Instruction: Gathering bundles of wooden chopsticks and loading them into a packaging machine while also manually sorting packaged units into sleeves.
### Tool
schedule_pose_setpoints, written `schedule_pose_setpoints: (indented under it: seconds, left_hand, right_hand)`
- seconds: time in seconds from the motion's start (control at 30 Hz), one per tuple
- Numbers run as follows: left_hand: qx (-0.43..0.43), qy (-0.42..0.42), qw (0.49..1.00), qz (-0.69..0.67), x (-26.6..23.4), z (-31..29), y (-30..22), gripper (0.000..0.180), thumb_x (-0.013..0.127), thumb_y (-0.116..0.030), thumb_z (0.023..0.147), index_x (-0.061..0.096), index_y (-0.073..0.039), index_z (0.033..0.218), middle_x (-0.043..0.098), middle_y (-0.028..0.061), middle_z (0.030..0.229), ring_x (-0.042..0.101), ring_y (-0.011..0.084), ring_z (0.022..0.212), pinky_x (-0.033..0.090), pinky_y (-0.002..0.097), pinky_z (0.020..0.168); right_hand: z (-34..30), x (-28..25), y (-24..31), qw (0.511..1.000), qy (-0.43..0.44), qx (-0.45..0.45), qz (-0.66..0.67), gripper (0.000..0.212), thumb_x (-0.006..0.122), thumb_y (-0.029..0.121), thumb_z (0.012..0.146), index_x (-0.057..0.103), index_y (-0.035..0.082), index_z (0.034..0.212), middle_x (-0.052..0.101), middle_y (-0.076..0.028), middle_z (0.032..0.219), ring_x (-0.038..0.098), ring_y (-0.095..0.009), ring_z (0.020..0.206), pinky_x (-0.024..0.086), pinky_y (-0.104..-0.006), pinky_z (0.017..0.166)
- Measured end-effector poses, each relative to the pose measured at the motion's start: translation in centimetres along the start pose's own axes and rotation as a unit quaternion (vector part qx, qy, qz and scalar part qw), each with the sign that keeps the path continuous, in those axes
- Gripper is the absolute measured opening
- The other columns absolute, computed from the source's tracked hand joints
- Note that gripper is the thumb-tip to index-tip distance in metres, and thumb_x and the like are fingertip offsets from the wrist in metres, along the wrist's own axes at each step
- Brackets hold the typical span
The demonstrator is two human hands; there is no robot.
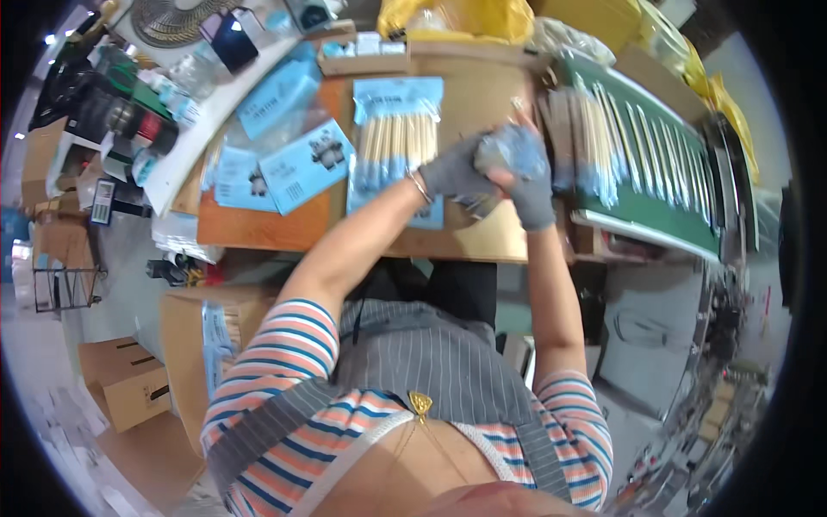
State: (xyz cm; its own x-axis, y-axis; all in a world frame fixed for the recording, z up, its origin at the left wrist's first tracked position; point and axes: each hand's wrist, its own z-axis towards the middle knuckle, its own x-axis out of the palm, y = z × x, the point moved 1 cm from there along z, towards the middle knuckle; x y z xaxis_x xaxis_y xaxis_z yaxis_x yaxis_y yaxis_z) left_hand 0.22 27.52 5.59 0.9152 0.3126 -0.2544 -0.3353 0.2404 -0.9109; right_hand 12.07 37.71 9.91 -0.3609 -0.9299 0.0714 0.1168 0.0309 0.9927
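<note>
Both my hands wear grey gloves with bare fingertips and meet over the table's right half. Between them is a small bundle with shiny clear plastic and pale blue ends; motion blur hides what is inside. My left hand grips it from the left, and my right hand closes round its right side. Just left of my hands lies a light blue printed bag with a row of wooden-handled sticks with blue ends on it. More plastic-wrapped sticks lie in a row to the right.
Blue printed bags overlap on the table's left. A green board at right carries several wrapped sticks. At the back stand a small cardboard tray and a yellow plastic bag. Cardboard boxes are on the floor at left.
</note>
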Motion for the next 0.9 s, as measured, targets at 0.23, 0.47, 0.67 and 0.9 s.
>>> schedule_pose_setpoints:
  seconds: [0.23, 0.47, 0.67, 0.9]
  left_hand:
    - [-0.176, 0.032, 0.927, -0.329, 4.6, -10.9, -9.7, 0.047, 0.077, -0.025, 0.076, 0.061, -0.002, 0.113, 0.066, 0.007, 0.102, 0.062, 0.0158, 0.093, 0.05, 0.03, 0.086]
    - [-0.251, -0.025, 0.924, -0.289, 2.3, -18.6, -6.1, 0.046, 0.068, -0.041, 0.085, 0.059, -0.006, 0.113, 0.063, 0.0014, 0.103, 0.059, 0.013, 0.092, 0.049, 0.0291, 0.077]
    - [-0.21, -0.301, 0.7, 0.612, -14.7, -27.5, 6.0, 0.043, 0.07, -0.049, 0.077, 0.06, -0.011, 0.093, 0.061, 0.0071, 0.085, 0.062, 0.0246, 0.082, 0.047, 0.0367, 0.072]
    - [-0.208, -0.274, 0.763, 0.547, -16.8, -27.6, 7.7, 0.02, 0.052, -0.029, 0.092, 0.06, -0.011, 0.097, 0.062, 0.0092, 0.094, 0.06, 0.0315, 0.09, 0.046, 0.0446, 0.076]
  right_hand:
    - [-6.6, 6.0, 5.6, 0.994, 0.042, -0.017, 0.095, 0.081, 0.07, 0.013, 0.075, 0.031, 0.0, 0.144, 0.056, -0.018, 0.121, 0.062, -0.023, 0.096, 0.053, -0.0347, 0.07]
    - [-7.0, 7.5, -2.7, 0.905, 0.224, 0.25, 0.262, 0.031, 0.061, 0.014, 0.076, 0.057, -0.003, 0.102, 0.063, -0.014, 0.08, 0.064, -0.025, 0.076, 0.053, -0.0343, 0.074]
    - [-5.9, 10.0, -3.5, 0.9, 0.22, 0.257, 0.276, 0.022, 0.06, 0.013, 0.076, 0.057, -0.001, 0.092, 0.062, -0.013, 0.075, 0.065, -0.025, 0.076, 0.053, -0.0361, 0.076]
    - [-5.3, 10.5, -3.8, 0.915, 0.174, 0.264, 0.252, 0.026, 0.067, 0.02, 0.074, 0.057, 0.002, 0.091, 0.059, -0.012, 0.074, 0.062, -0.027, 0.073, 0.052, -0.0354, 0.07]
